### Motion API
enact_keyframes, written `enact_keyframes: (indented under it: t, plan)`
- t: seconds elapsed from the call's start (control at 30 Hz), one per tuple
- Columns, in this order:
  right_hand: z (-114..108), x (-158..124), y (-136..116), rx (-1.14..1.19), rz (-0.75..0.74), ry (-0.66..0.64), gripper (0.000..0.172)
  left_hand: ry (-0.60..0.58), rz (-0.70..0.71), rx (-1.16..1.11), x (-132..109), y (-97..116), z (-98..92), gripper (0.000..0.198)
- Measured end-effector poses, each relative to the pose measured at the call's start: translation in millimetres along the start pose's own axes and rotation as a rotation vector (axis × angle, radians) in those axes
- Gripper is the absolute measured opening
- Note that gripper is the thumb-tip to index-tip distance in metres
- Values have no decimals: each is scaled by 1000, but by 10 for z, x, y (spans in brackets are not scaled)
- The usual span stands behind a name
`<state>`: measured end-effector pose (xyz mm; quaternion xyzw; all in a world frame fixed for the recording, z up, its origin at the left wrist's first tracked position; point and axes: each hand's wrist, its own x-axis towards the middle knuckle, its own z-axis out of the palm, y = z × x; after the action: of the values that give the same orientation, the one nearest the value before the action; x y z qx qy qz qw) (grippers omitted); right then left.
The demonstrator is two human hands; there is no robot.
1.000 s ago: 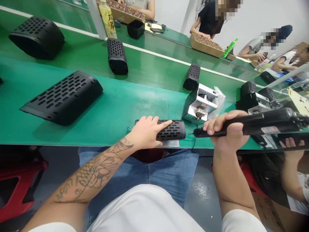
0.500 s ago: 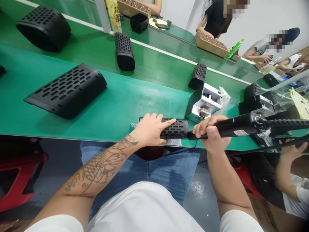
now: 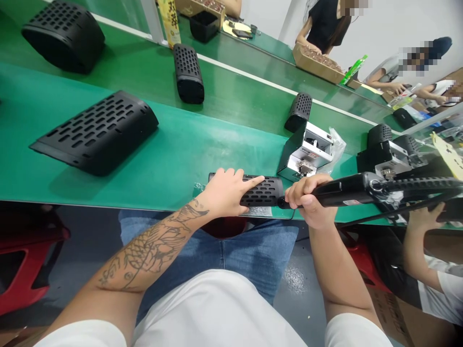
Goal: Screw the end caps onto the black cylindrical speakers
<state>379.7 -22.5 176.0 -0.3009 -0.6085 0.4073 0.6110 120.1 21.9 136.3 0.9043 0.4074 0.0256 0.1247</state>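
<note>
My left hand point(image 3: 226, 194) lies over the left part of a black slotted housing point(image 3: 265, 190), holding it down at the green bench's front edge. Its index finger stretches along the slots; the thumb is at the near side. My right hand point(image 3: 313, 198) is wrapped round a black electric screwdriver point(image 3: 342, 191), held nearly level. The screwdriver's front end meets the right end of the housing, where its tip is hidden. Clear bubble wrap point(image 3: 261, 211) shows under the housing. Just beyond my right hand stands a silver-and-black screw feeder point(image 3: 307, 152).
A large slotted housing point(image 3: 104, 130) lies on the bench point(image 3: 181, 159) to the left. More housings stand on the green conveyor belt point(image 3: 238, 94) behind. A co-worker's hand point(image 3: 427, 217) is at the far right, near the screwdriver's cable point(image 3: 423, 184). Other people sit across the line.
My right hand and the screwdriver have shifted slightly left, toward the housing. My left hand stays in place. The co-worker's arm at the right has moved left.
</note>
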Motion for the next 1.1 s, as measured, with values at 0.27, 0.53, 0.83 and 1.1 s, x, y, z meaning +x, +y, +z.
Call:
enact_keyframes:
  t: [0.27, 0.53, 0.83, 1.1]
  plan:
    - [-61, -27, -84, -16, -3, -47, 49, -54, -31, 43, -1, 64, -54, 109]
    - [-910, 742, 300, -406, -312, 600, 55, -120, -79, 92, -12, 165, -128, 104]
    - [-1263, 798, 660, -402, -271, 482, 57, -115, -81, 79, -5, 176, -123, 106]
    - [-256, 317, -93, -146, -243, 329, 57, -85, -94, 57, -9, 197, -82, 120]
